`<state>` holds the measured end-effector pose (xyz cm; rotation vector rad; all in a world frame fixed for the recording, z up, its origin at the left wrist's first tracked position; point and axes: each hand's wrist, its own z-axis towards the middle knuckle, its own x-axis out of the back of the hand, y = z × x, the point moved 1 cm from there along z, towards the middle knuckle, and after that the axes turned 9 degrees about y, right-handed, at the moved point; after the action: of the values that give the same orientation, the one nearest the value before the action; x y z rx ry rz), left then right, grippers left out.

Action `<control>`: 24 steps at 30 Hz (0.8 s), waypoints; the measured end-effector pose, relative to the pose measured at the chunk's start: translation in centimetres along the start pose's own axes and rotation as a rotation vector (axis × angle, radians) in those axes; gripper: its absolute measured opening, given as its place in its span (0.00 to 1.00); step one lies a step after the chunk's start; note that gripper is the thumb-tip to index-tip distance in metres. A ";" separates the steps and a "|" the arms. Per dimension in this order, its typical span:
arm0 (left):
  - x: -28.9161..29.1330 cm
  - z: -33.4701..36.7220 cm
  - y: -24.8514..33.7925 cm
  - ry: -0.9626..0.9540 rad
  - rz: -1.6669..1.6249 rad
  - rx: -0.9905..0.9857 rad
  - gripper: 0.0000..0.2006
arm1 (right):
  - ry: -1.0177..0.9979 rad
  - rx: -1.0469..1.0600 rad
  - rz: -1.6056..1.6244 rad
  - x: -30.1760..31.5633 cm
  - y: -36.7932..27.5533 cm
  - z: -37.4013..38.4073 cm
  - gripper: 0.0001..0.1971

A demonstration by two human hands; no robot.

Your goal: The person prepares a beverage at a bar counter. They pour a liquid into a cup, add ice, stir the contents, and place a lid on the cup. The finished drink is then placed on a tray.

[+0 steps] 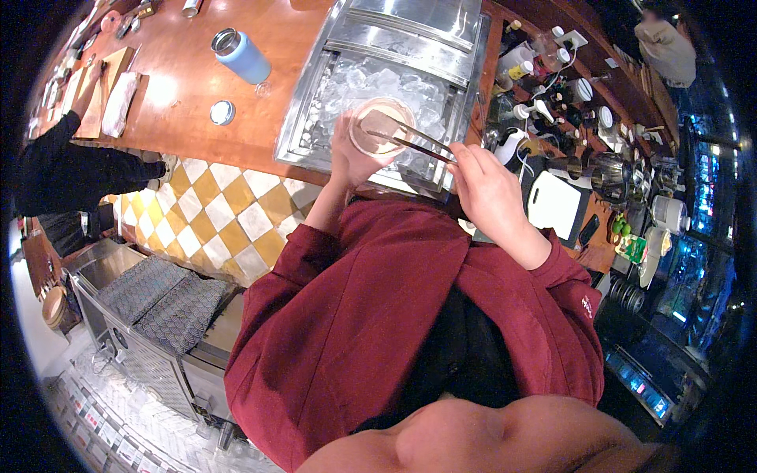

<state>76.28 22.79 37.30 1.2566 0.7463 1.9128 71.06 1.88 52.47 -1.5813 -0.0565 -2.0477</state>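
My left hand (pixel 353 158) is wrapped round a round glass (pixel 355 140) with a pale brownish inside, held over the ice bin. In my right hand (pixel 485 185) is a pair of metal tongs (pixel 426 147), their tips reaching into the mouth of the glass. A block (pixel 381 124) that looks like ice sits at the tips, inside the rim; whether the tongs pinch it I cannot tell. Below the glass, loose ice cubes (pixel 359 79) fill the steel bin (pixel 293 150), whose lid (pixel 398 39) is slid back at its far side.
On the wooden counter to the left stand an uncapped light-blue bottle (pixel 246 61) and a round lid (pixel 222 113). A co-worker's dark sleeve (pixel 51 142) reaches a cutting board (pixel 110 83) at far left. Crowded bottles (pixel 544 106) and a white board (pixel 553 206) lie to the right.
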 end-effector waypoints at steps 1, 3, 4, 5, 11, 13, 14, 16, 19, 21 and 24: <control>0.2 0.0 0.4 0.008 0.009 -0.008 0.37 | -0.003 0.001 -0.003 0.0 0.0 0.0 0.13; 0.5 0.1 0.7 0.024 0.032 -0.022 0.37 | -0.018 -0.004 -0.014 0.0 -0.2 0.2 0.13; 0.5 0.1 0.8 0.032 0.046 -0.029 0.37 | -0.025 -0.007 -0.019 0.1 -0.3 0.2 0.13; 0.6 0.1 0.8 0.038 0.061 -0.039 0.36 | -0.024 -0.010 -0.021 0.0 -0.3 0.2 0.13; 0.8 0.1 0.7 0.022 0.077 -0.119 0.36 | -0.007 -0.018 -0.013 0.0 -0.3 0.2 0.13; 0.6 0.1 0.8 0.054 -0.010 -0.085 0.36 | -0.015 -0.028 -0.006 0.1 -0.2 0.2 0.13; 0.6 0.0 0.9 0.071 -0.052 -0.067 0.36 | 0.019 -0.023 0.006 0.2 -0.1 0.2 0.13; 0.3 0.2 0.9 0.085 -0.087 -0.098 0.36 | 0.088 -0.016 0.029 0.7 0.0 0.0 0.13; -1.0 -0.4 -1.2 0.040 -0.233 0.023 0.36 | 0.079 -0.058 0.057 2.1 0.0 0.2 0.13; -1.2 -0.4 -1.5 0.017 -0.283 0.081 0.36 | 0.123 -0.079 0.077 2.6 0.6 0.0 0.12; -0.6 -0.4 -1.2 0.044 -0.233 0.047 0.36 | 0.157 -0.165 0.158 3.4 1.6 -0.3 0.11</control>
<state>76.35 22.93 35.93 1.1056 0.9232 1.7464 70.93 -0.95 55.03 -1.4633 0.2923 -2.0871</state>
